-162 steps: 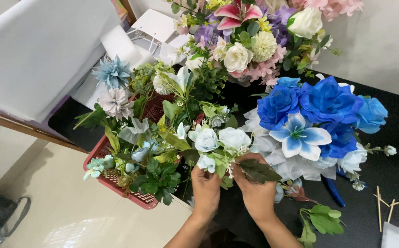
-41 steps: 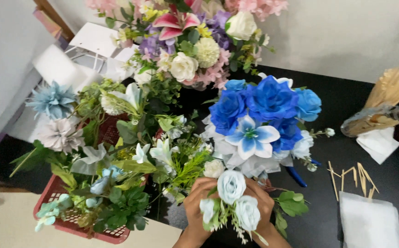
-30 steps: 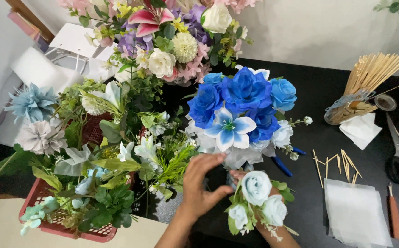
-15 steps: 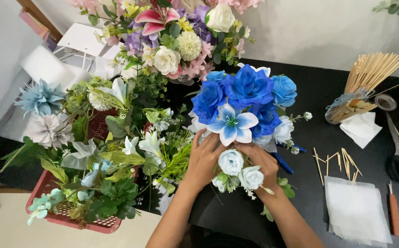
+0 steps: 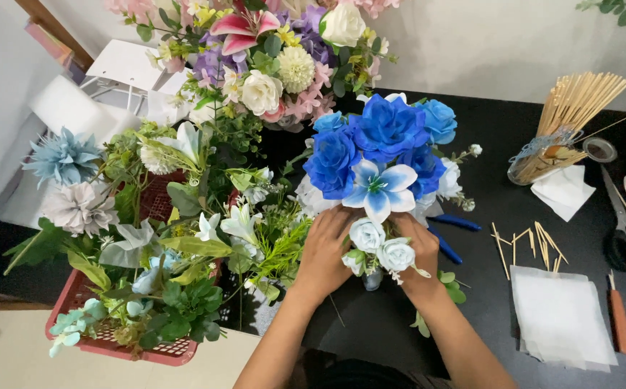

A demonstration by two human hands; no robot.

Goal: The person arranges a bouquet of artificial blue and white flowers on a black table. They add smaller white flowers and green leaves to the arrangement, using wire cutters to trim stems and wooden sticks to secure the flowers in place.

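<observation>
Pale-blue rose sprig (image 5: 379, 245) between both hands, seemingly gripped; basket (image 5: 111, 346) crowds left.

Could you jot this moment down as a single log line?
left hand: beside white roses | right hand: holding them | place: under blue bouquet | left: red basket

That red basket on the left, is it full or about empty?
Full. The red basket is packed with artificial flowers and greenery that rise above its rim and spill over its edges; its floor is hidden.
</observation>
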